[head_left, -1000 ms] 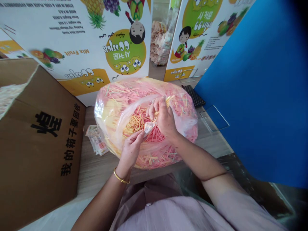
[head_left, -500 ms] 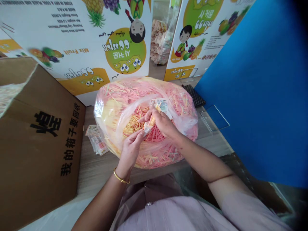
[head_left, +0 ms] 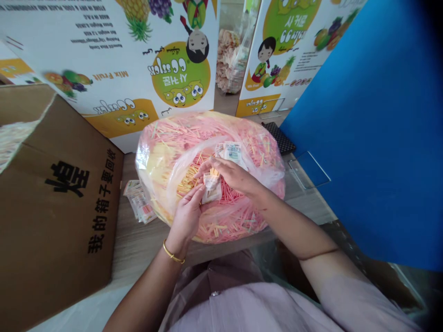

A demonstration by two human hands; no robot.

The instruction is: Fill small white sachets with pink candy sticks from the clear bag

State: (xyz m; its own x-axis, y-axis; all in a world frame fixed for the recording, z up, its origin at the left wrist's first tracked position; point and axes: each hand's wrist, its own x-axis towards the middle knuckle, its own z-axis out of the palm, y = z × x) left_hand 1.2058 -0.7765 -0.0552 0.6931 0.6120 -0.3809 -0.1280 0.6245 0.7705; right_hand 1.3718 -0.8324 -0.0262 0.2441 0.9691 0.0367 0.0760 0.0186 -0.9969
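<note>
A large clear plastic bag [head_left: 157, 170] full of thin pink and yellow candy sticks [head_left: 188, 180] lies open in front of me. Over its mouth, my left hand [head_left: 188, 210] pinches the left edge of a small printed sachet [head_left: 212, 190]. Yellow stick ends show at the sachet's top; the rest of those sticks are inside it. My right hand [head_left: 233, 174] is at that top end with its fingers stretched out to the left, touching or just above the stick ends. Another printed sachet [head_left: 232, 151] rests on the bag behind my right hand.
Flat sachets [head_left: 140, 203] lie on the table [head_left: 134, 249] left of the bag. A brown carton [head_left: 62, 221] stands at the left, white printed cartons [head_left: 114, 60] behind. To the right are a blue panel [head_left: 367, 138], a wire frame [head_left: 309, 170] and a dark patterned object [head_left: 280, 138].
The yellow sticks have gone down into the sachet, leaving only their ends showing. My right hand has loosened its hold on them, its fingers now stretched over the sachet's top.
</note>
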